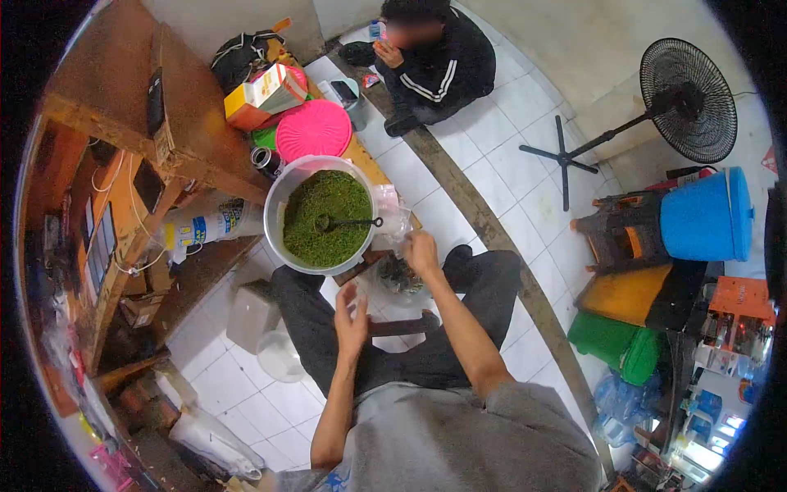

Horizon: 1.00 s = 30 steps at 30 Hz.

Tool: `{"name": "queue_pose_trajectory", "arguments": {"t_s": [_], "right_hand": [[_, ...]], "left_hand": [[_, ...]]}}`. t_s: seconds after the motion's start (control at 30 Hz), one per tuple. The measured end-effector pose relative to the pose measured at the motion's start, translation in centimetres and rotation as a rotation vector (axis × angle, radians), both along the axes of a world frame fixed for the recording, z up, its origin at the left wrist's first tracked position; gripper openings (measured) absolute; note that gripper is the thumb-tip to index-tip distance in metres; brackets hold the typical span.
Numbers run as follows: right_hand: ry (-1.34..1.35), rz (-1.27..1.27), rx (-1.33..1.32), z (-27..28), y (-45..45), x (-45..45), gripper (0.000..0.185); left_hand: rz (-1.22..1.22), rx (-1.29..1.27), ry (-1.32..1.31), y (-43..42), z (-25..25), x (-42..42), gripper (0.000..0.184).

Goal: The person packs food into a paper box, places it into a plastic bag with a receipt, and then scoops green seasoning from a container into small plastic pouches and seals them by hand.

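A large metal pot [274, 215] of chopped green herb or leaf mix [326, 193] stands in front of me. A dark ladle [354, 222] with a hooked end lies in the mix. Right of the pot, my right hand [420, 252] is closed, pinching at a clear plastic bag [397, 223]. My left hand [352, 316] is raised below the pot's rim, its fingers apart and no object visible in it. Between my legs sits a clear bag or tub with dark contents [397, 277], partly behind my right forearm.
A pink round lid [314, 131], a yellow-white box [264, 97] and a jar [264, 160] sit behind the pot. Another person [443, 61] sits on the floor ahead. A wooden shelf [123, 131] stands left; a fan [687, 100], blue bucket [705, 215] and green bin [611, 343] stand right.
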State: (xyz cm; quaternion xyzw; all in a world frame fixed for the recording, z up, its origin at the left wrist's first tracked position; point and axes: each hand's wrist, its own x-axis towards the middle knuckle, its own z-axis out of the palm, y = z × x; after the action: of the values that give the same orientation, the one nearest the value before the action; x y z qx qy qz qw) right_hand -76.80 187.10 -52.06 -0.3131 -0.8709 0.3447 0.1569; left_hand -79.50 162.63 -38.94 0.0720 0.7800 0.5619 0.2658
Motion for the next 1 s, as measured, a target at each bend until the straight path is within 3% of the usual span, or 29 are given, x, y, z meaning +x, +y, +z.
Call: {"name": "queue_pose_trajectory", "arguments": {"t_s": [0.2,0.33,0.43,0.5,0.53,0.57,0.63,0.7,0.73,0.8,0.83,0.87,0.93,1.0], "right_hand": [[-0.095,-0.077,0.065,-2.5,1.8,-5.5,0.018],[-0.190,0.001,-0.014,-2.5,2.4,-5.4,0.021],[0.032,-0.189,-0.423,-1.6,1.9,-5.8,0.016],[0.064,-0.045,0.091,-2.2,1.9,-5.6,0.009],[0.069,-0.043,0.087,-2.9,2.1,-5.8,0.009],[0.070,-0.086,-0.166,-3.4,2.6,-6.3,0.009],[0.073,-0.117,-0.417,-3.4,3.4,-6.3,0.008],[-0.041,0.114,0.167,-2.6,4.5,-6.1,0.009],[-0.037,0.122,0.169,-1.6,4.9,-5.9,0.009],[0.128,-0.052,-0.097,0.2,5.3,-4.5,0.010],[0.158,-0.024,-0.419,0.3,5.7,-3.2,0.015],[0.148,-0.013,-0.417,1.7,5.8,-1.7,0.015],[0.281,0.073,-1.115,7.9,5.0,1.1,0.018],[0.331,0.130,-1.257,12.3,2.8,2.9,0.019]], "left_hand": [[0.077,0.001,-0.029,-3.3,-0.7,1.2,0.044],[0.089,0.002,-0.074,-3.8,-1.4,1.9,0.044],[0.081,0.020,-0.099,-2.8,-1.2,1.8,0.043],[0.033,0.021,-0.083,-1.8,-0.7,1.6,0.042],[0.005,0.018,-0.074,-1.5,-0.5,1.6,0.042],[0.022,0.090,-0.087,-1.2,-0.5,1.7,0.042],[0.017,0.073,-0.092,-1.0,0.3,1.5,0.043],[0.023,0.065,-0.084,-0.7,1.0,1.4,0.038],[0.031,0.067,-0.080,-0.8,1.1,1.3,0.038],[-0.036,0.061,-0.146,-0.7,1.0,1.0,0.036],[-0.025,0.064,-0.152,-0.3,1.2,0.9,0.036],[-0.061,0.089,-0.201,0.4,1.7,0.3,0.034],[-0.106,0.173,-0.219,2.2,2.7,-1.1,0.033],[-0.097,0.230,-0.190,4.6,4.7,-2.5,0.033]]}}
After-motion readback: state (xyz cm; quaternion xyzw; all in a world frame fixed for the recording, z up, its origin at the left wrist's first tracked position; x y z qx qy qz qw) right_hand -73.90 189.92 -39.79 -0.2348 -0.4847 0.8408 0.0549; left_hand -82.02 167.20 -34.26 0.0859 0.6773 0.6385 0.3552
